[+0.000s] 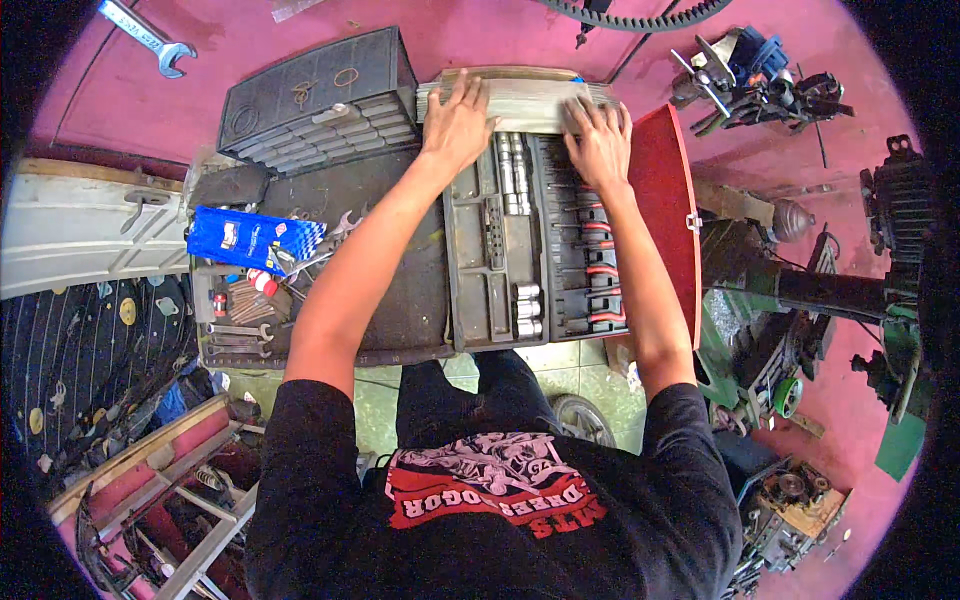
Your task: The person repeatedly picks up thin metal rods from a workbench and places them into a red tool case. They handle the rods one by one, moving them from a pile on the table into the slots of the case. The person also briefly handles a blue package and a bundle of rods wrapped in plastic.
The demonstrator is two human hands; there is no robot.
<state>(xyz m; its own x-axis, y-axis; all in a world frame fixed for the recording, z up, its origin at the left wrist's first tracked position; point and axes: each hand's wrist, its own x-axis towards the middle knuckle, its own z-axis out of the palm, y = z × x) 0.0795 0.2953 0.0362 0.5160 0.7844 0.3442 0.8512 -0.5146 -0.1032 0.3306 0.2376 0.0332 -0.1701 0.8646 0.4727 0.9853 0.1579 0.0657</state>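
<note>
Both arms reach forward to a thick stack of pale sheets [528, 105] at the far end of the bench. My left hand [458, 122] lies on its left part, fingers stretched out and apart. On the right part rests my right hand [600, 145], its fingers spread and slightly blurred by motion. Below the stack is a tool case [470, 310] with a row of chrome sockets [514, 175] and a few larger sockets [528, 308]. Pliers with red handles [602, 270] line its right tray, partly behind my right forearm. A red lid [660, 215] stands along the right side.
A grey drawer cabinet [310, 95] stands at the back left. Nearer are a blue tool pouch [250, 238] and loose wrenches [238, 331]. A large wrench [160, 45] hangs on the pink wall. Machinery [830, 290] stands at the right; a metal frame [215, 505] is lower left.
</note>
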